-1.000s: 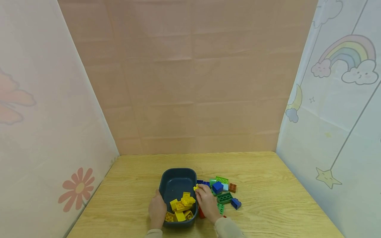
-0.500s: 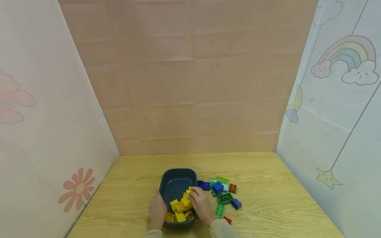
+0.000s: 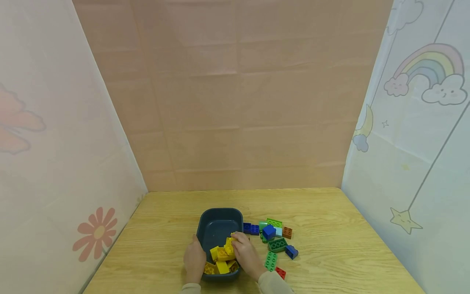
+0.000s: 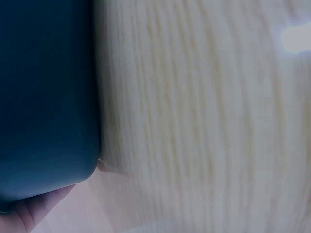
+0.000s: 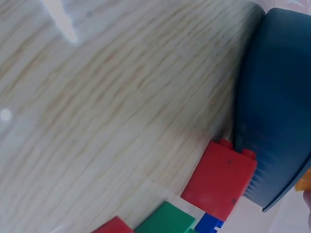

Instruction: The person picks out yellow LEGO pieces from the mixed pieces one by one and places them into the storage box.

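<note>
A dark blue plastic bin (image 3: 217,229) stands on the table, with several yellow toy bricks (image 3: 222,267) heaped in its near half. At its left side my left hand (image 3: 194,260) grips the wall; in the left wrist view, part of a finger (image 4: 43,206) shows against the bin. Reaching over the right rim, my right hand (image 3: 247,254) pinches a small yellow brick (image 3: 233,235) at the top of the heap. Fingers hide most of that brick. The right wrist view shows a red brick (image 5: 221,179) against the bin's outer wall.
Right of the bin lie loose bricks: dark blue (image 3: 251,228), blue (image 3: 269,232), lime green (image 3: 274,222), brown (image 3: 287,232), dark green (image 3: 277,245), green (image 3: 271,261) and red (image 3: 280,272). A blue sloped brick (image 3: 291,252) lies farthest right. Printed sheets enclose the table.
My right hand has moved left from outside the right rim to above the heap, carrying the small yellow brick. The left hand and bin have stayed in place.
</note>
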A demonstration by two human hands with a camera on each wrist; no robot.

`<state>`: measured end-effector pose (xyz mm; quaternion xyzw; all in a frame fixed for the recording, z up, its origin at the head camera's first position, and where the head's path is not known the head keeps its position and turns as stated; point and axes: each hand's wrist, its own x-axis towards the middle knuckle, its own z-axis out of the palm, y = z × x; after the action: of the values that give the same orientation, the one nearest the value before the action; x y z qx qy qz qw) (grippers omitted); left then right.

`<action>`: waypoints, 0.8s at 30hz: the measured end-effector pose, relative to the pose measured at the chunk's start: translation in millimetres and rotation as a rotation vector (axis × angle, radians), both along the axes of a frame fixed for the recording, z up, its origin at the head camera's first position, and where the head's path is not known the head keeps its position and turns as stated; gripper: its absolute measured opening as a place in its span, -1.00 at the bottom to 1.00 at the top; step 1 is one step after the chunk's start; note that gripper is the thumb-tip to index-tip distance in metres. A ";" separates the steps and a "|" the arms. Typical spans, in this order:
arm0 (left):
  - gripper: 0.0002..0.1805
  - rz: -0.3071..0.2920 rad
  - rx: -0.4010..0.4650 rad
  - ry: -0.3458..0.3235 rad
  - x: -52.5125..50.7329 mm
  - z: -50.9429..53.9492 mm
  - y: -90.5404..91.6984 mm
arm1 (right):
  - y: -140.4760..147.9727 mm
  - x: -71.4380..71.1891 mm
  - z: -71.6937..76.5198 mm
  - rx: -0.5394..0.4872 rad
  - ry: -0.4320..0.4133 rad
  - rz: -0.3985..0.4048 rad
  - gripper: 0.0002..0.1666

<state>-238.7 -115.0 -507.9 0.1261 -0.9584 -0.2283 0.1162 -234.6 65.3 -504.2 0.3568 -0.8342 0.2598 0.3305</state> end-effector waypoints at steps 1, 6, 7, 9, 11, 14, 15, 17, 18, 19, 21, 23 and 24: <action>-0.45 -0.001 0.002 0.002 0.2 -0.1 0.1 | 0.5 0.7 0.3 0.018 -0.035 0.003 -0.89; -0.45 0.001 0.010 0.003 1.4 1.0 0.0 | 2.5 6.2 0.4 0.121 -0.239 0.027 -0.81; -0.46 0.002 0.011 0.003 1.3 1.1 0.2 | 2.7 6.7 0.0 0.137 -0.272 0.033 -0.78; -0.46 -0.001 0.009 0.005 1.3 0.6 0.3 | 2.6 7.1 -1.5 0.157 -0.295 0.039 -0.75; -0.46 -0.002 0.009 0.007 1.1 -0.5 0.2 | 2.5 6.9 -3.2 0.161 -0.317 0.038 -0.74; -0.47 -0.005 0.013 0.009 1.1 -1.8 0.9 | 3.3 6.1 -5.1 0.162 -0.313 0.035 -0.74; -0.47 -0.005 0.013 0.009 0.7 -2.0 1.1 | 3.7 5.9 -5.2 0.160 -0.317 0.037 -0.74; -0.47 -0.007 0.011 0.015 -0.8 -2.4 1.8 | 5.0 5.3 -5.1 0.156 -0.306 0.039 -0.74; -0.47 -0.007 0.010 0.021 -1.4 -2.6 1.9 | 5.4 5.3 -5.1 0.152 -0.303 0.041 -0.75; -0.47 -0.008 0.010 0.026 -2.0 -2.9 2.1 | 5.9 5.4 -4.8 0.147 -0.302 0.044 -0.75; -0.47 -0.010 0.001 0.035 -3.0 -3.9 2.3 | 7.1 6.2 -4.0 0.137 -0.294 0.050 -0.75; -0.47 -0.009 -0.003 0.042 -3.1 -5.2 2.4 | 8.7 7.5 -3.5 0.126 -0.295 0.057 -0.75; -0.47 -0.005 -0.005 0.041 -2.8 -5.7 2.5 | 9.6 8.0 -3.5 0.117 -0.299 0.061 -0.77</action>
<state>-241.5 -112.5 -513.7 0.1186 -0.9567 -0.2288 0.1354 -226.6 74.9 -507.7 0.3580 -0.8766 0.2712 0.1731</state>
